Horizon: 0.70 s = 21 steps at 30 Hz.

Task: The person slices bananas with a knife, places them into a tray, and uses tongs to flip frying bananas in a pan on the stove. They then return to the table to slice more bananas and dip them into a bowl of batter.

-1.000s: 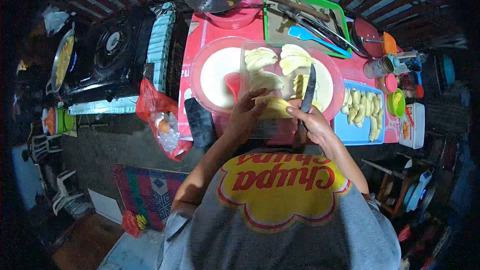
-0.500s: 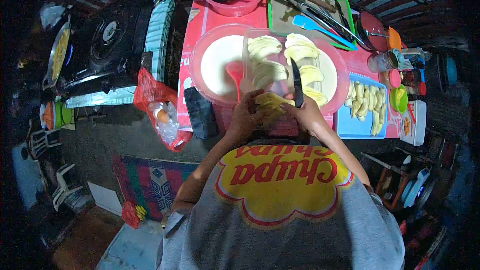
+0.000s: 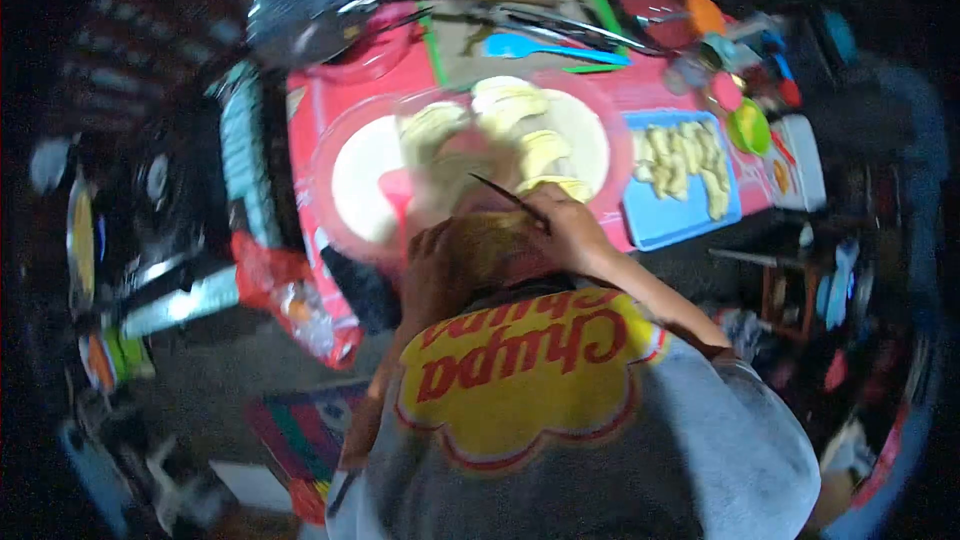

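One knife (image 3: 508,200): grasped in the right hand (image 3: 572,232), blade tip pointing forward and left on a slant, handle mostly hidden.
Banana (image 3: 490,242): between both hands, left hand (image 3: 430,262) gripping it; blurred, long axis hard to make out.

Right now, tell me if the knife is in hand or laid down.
In hand. The knife is held in the right hand, its blade sticking out forward and to the left.
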Tool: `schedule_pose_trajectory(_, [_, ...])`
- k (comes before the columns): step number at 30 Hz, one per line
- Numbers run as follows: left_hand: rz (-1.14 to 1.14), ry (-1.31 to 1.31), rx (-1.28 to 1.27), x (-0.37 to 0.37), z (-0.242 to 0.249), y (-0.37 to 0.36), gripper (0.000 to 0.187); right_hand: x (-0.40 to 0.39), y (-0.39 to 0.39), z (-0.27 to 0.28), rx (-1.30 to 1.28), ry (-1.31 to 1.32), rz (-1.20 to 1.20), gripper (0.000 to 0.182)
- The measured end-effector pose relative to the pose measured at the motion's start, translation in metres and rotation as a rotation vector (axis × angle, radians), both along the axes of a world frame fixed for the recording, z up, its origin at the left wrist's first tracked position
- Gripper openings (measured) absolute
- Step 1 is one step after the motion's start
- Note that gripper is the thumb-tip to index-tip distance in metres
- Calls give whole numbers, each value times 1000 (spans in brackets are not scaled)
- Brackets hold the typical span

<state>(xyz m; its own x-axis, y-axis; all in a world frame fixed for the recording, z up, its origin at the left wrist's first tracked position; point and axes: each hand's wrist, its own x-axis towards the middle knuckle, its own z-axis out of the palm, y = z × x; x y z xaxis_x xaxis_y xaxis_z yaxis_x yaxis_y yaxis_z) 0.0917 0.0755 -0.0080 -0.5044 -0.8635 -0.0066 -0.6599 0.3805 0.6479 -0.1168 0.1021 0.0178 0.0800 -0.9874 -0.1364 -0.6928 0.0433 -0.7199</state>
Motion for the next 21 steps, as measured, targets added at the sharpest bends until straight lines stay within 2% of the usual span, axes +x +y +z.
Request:
schedule_pose_trajectory(2, [-17, -10, -17, 2, -1, -2, 44, -19, 9, 16, -51, -15, -115, 25])
schedule_pose_trajectory(4, [-45, -30, 13, 4, -5, -4, 43, -45, 19, 26, 92, 45, -397, 21])
schedule_pose_trajectory(5, [-48, -41, 30, 5, -5, -3, 42, -67, 31, 18, 14, -19, -473, 21])
schedule_pose_trajectory(6, [-45, -47, 47, 6, -5, -5, 41, -87, 42, 24, 79, 221, -547, 22])
schedule_pose_trajectory(7, [-32, -52, 63, 7, -4, -5, 40, -114, 54, 20, 195, 258, -650, 24])
schedule_pose_trajectory(8, [-18, -60, 83, 8, -4, -7, 39, -144, 73, 4, 161, 360, -723, 27])
schedule_pose_trajectory(9, [36, -22, 72, 2, 9, -9, 35, -167, 83, 6, 257, 535, -813, 29])
schedule_pose_trajectory(11, [97, 18, 55, -6, 19, -13, 31, -226, 115, -13, 353, 605, -893, 31])
schedule_pose_trajectory(12, [163, 136, 93, -4, 16, -18, 30, -246, 126, -24, 366, 660, -994, 31])
schedule_pose_trajectory(13, [226, 248, 132, -5, 16, -21, 28, -262, 131, -31, 405, 644, -1043, 32])
schedule_pose_trajectory(16, [247, 149, 99, -27, 33, -24, 26, -284, 133, -55, 496, 666, -1098, 35])
schedule_pose_trajectory(21, [164, 216, 117, -61, 40, -15, 25, -273, 119, -59, 546, 662, -1121, 41])
